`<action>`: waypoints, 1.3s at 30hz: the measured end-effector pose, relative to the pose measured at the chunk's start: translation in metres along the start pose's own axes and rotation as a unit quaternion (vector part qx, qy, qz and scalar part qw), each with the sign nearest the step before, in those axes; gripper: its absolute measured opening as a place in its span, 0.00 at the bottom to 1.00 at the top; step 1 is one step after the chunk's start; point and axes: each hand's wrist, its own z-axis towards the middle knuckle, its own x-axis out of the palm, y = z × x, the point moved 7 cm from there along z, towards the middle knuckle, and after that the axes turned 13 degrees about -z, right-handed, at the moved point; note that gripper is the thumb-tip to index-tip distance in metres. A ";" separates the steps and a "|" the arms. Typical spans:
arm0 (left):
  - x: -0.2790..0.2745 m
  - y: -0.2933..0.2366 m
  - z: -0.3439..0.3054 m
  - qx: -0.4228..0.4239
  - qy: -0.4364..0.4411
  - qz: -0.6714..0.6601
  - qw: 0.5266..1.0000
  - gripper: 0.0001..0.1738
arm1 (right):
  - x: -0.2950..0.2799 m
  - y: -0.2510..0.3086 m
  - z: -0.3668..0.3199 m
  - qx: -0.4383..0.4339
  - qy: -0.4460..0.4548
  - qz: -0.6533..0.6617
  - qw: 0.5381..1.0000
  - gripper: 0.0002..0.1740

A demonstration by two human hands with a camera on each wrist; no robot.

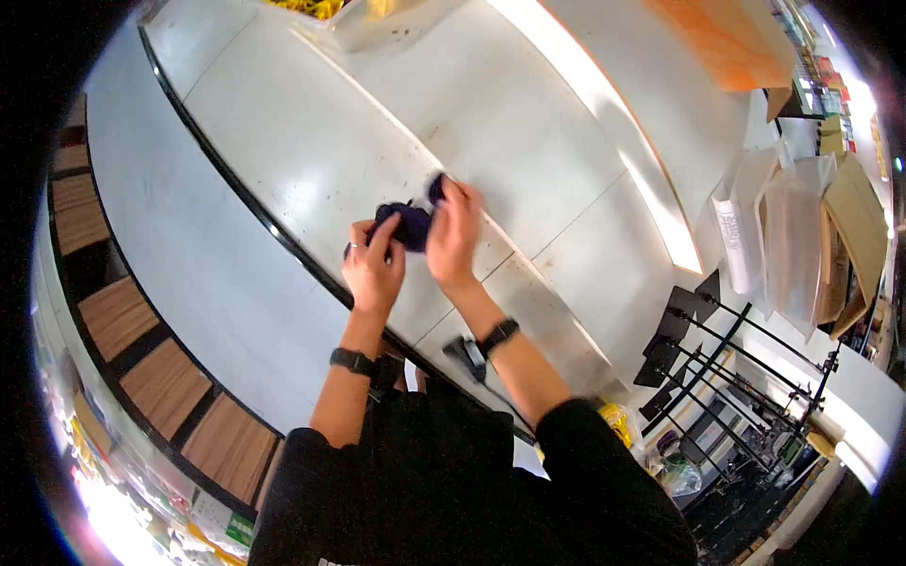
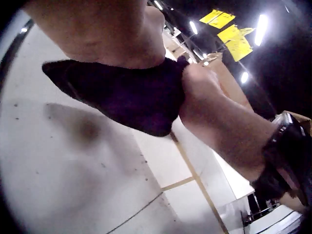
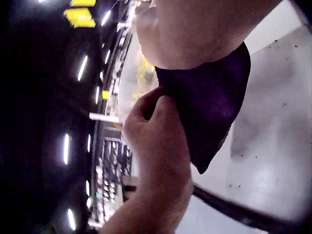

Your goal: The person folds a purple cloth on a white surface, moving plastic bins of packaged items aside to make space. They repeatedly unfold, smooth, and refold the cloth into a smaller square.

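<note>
A dark purple cloth item [image 1: 412, 229] is held up over the white table, between both hands. The left hand [image 1: 374, 272] grips its near side with curled fingers; a ring shows on one finger. Slightly blurred, the right hand [image 1: 453, 236] pinches a dark purple bit at its fingertips, and whether this joins the rest cannot be told. In the left wrist view the cloth [image 2: 131, 95] hangs as a flat piece with a pointed end, the right hand [image 2: 209, 100] at its other end. The right wrist view has the cloth [image 3: 212, 105] tapering downward beside the left hand [image 3: 161, 134].
A black device with a cable [image 1: 464, 358] lies near the front edge of the table [image 1: 283, 141]. Yellow items [image 1: 316, 8] sit in a clear container at the top. To the right stand a black metal rack [image 1: 722, 349], plastic-wrapped packages [image 1: 788, 236] and cardboard.
</note>
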 end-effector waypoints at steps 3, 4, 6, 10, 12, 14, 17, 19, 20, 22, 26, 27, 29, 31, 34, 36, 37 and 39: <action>0.048 -0.038 0.002 0.002 0.109 -0.046 0.993 0.22 | -0.068 -0.042 0.007 0.118 -0.078 -0.057 0.988 0.17; 0.070 -0.051 0.002 0.036 0.138 -0.056 0.988 0.23 | -0.086 -0.059 0.016 0.147 -0.093 -0.096 0.980 0.18; 0.112 -0.076 0.006 0.060 0.192 -0.067 0.977 0.26 | -0.111 -0.087 0.041 0.188 -0.118 -0.153 0.963 0.19; 0.175 -0.093 0.028 0.117 0.202 0.021 0.972 0.27 | -0.081 -0.162 0.068 0.121 -0.026 -0.291 0.949 0.19; 0.196 -0.082 0.038 0.134 0.201 0.091 0.966 0.25 | -0.057 -0.169 0.076 0.067 0.025 -0.365 0.928 0.19; 0.203 -0.076 0.058 0.162 0.182 0.083 0.966 0.24 | -0.042 -0.158 0.103 0.072 0.000 -0.387 0.919 0.18; 0.203 -0.073 0.095 0.181 0.178 0.093 0.963 0.26 | -0.027 -0.165 0.150 0.084 -0.080 -0.373 0.920 0.12; 0.210 -0.067 0.124 0.194 0.173 0.081 0.962 0.26 | -0.020 -0.166 0.173 0.088 -0.111 -0.358 0.923 0.10; 0.212 -0.068 0.132 0.208 0.163 0.074 0.962 0.25 | -0.018 -0.167 0.182 0.083 -0.104 -0.368 0.920 0.08; 0.219 -0.065 0.143 0.219 0.179 0.088 0.955 0.25 | -0.008 -0.172 0.193 0.083 -0.099 -0.384 0.914 0.07; 0.224 -0.066 0.135 0.211 0.199 0.064 0.955 0.25 | -0.017 -0.166 0.185 0.085 -0.098 -0.393 0.910 0.08; 0.222 -0.064 0.137 0.211 0.196 0.061 0.956 0.24 | -0.016 -0.166 0.180 0.092 -0.075 -0.386 0.915 0.11; 0.219 -0.062 0.136 0.217 0.191 0.065 0.955 0.25 | -0.013 -0.163 0.162 0.105 -0.047 -0.380 0.918 0.15; 0.218 -0.064 0.139 0.230 0.180 0.063 0.954 0.25 | -0.007 -0.154 0.158 0.050 -0.043 -0.408 0.911 0.21; 0.212 -0.059 0.143 0.206 0.197 0.026 0.958 0.25 | 0.007 -0.156 0.173 0.045 0.015 -0.386 0.921 0.24; 0.203 -0.048 0.149 0.149 0.169 0.050 0.973 0.26 | 0.028 -0.156 0.187 0.001 0.015 -0.338 0.941 0.23; 0.201 -0.047 0.152 0.146 0.170 0.050 0.973 0.26 | 0.038 -0.150 0.194 -0.010 0.021 -0.346 0.938 0.23; 0.194 -0.036 0.159 0.082 0.148 0.072 0.983 0.27 | 0.057 -0.139 0.210 -0.048 0.040 -0.353 0.933 0.22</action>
